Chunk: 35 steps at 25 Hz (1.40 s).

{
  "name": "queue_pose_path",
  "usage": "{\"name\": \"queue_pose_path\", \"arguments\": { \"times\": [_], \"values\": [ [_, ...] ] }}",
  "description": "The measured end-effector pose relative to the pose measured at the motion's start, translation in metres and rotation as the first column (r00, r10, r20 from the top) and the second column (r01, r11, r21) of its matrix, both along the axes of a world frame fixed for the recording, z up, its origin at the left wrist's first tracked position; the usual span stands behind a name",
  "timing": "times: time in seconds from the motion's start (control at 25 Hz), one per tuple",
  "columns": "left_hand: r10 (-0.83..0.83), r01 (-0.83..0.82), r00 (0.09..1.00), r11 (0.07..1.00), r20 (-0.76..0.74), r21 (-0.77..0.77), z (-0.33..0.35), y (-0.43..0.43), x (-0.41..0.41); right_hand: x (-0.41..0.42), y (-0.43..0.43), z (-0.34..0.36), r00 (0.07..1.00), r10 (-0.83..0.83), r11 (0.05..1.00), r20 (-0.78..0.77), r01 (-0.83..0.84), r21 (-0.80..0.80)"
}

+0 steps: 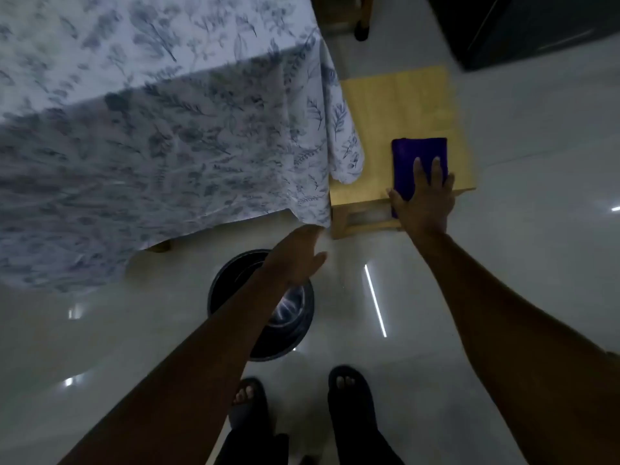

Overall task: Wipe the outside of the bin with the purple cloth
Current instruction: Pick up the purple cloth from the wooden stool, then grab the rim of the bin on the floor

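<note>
Your right hand (423, 199) lay flat on the purple cloth (419, 164), fingers spread over its near half and the thumb curled around its left edge. The cloth was folded into a rectangle and sat on a low wooden stool (399, 105), with its near end hanging slightly over the stool's front edge under your palm. You pressed on the cloth more than you gripped it; whether any finger had tucked under it could not be told.

Your left hand (298, 260) was open and empty, fingers loosely together and pointing away from you, held in the air above the far rim of the bin (292, 317). It touched nothing that could be seen, though motion blur softened its outline. The bin was round and dark, standing upright on the pale glossy floor (503, 229) just ahead of your feet, its shiny inside partly hidden by your left forearm.

A table draped in a white cloth with a blue leaf print (151, 129) filled the left side, its hem hanging near the bin and beside the stool. Your two feet wore dark open-toed sandals (349, 397), set close behind the bin.
</note>
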<state>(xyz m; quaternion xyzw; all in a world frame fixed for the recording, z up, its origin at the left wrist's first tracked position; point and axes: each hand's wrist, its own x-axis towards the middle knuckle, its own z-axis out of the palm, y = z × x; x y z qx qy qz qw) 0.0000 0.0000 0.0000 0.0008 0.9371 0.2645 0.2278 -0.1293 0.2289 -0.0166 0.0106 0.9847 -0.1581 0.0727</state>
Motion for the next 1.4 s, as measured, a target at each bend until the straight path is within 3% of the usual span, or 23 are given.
{"name": "queue_pose_path", "arguments": {
  "times": [0.16, 0.36, 0.48, 0.6, 0.68, 0.76, 0.92, 1.08, 1.28, 1.4],
  "values": [
    [0.047, -0.044, 0.996, 0.998, -0.081, 0.037, -0.012, 0.002, 0.000, -0.007, -0.002, -0.019, 0.995, -0.052, 0.992, -0.082, 0.042, -0.115],
    [0.105, -0.102, 0.993, 0.993, -0.048, 0.051, -0.028, -0.003, 0.047, 0.027, -0.005, -0.023, 0.979, -0.021, 0.965, -0.202, -0.033, -0.261],
    [0.153, -0.154, 0.988, 0.986, 0.008, 0.071, -0.043, -0.009, 0.084, 0.084, -0.021, -0.030, 0.964, -0.103, 0.899, -0.243, -0.014, -0.438],
    [0.171, -0.175, 0.982, 0.983, 0.074, 0.057, -0.076, -0.016, 0.121, 0.153, -0.044, -0.048, 0.966, -0.209, 0.794, -0.152, 0.077, -0.603],
    [0.196, -0.208, 0.969, 0.976, 0.149, 0.066, -0.100, -0.019, 0.140, 0.189, -0.057, -0.064, 0.968, -0.250, 0.690, 0.019, 0.192, -0.698],
    [0.175, -0.179, 0.970, 0.984, 0.170, 0.007, -0.117, -0.020, 0.156, 0.214, -0.062, -0.079, 0.963, -0.214, 0.662, 0.164, 0.267, -0.700],
    [0.162, -0.161, 0.968, 0.987, 0.191, -0.018, -0.133, -0.011, 0.187, 0.255, -0.059, -0.088, 0.973, -0.024, 0.798, 0.228, 0.156, -0.582],
    [0.173, -0.188, 0.951, 0.981, 0.258, 0.038, -0.146, 0.004, 0.209, 0.273, -0.052, -0.091, 0.952, -0.033, 0.826, 0.304, 0.197, -0.528],
    [0.147, -0.090, 0.919, 0.982, 0.367, -0.167, -0.178, 0.012, 0.218, 0.268, -0.061, -0.101, 0.928, -0.065, 0.822, 0.366, 0.258, -0.507],
    [0.197, -0.142, 0.945, 0.966, 0.260, -0.216, -0.175, 0.012, 0.220, 0.270, -0.075, -0.102, 0.930, -0.070, 0.818, 0.362, 0.261, -0.513]
  ]
}}
